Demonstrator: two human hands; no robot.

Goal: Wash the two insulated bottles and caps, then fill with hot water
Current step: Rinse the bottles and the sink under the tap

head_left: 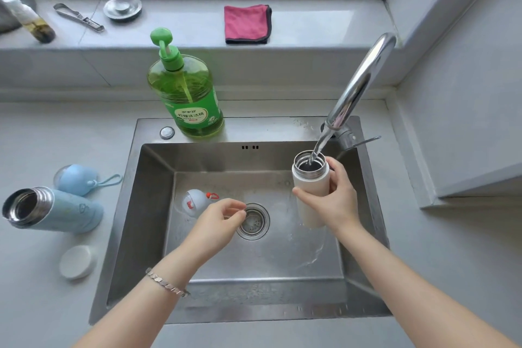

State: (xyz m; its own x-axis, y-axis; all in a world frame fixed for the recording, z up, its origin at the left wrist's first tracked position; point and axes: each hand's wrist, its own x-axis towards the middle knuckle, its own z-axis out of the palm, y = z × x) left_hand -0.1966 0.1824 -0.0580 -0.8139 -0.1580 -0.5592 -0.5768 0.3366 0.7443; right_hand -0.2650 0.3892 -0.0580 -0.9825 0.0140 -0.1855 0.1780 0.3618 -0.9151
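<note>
The cream cylindrical insulated bottle (309, 181) is upright over the steel sink (152, 220), water streaming into its open mouth, its white domed cap (195, 202) with a red strap lying in the basin, while the pale-blue steel-mouthed bottle (70, 212) stands uncapped on the grey counter (34, 291) beside its rounded blue cap (77, 179).

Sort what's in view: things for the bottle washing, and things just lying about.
For the job: white bottle, blue bottle, blue cap, white cap, tap, dish soap, sink.
Lying about: pink cloth, metal tool, metal disc, small bottle.
</note>
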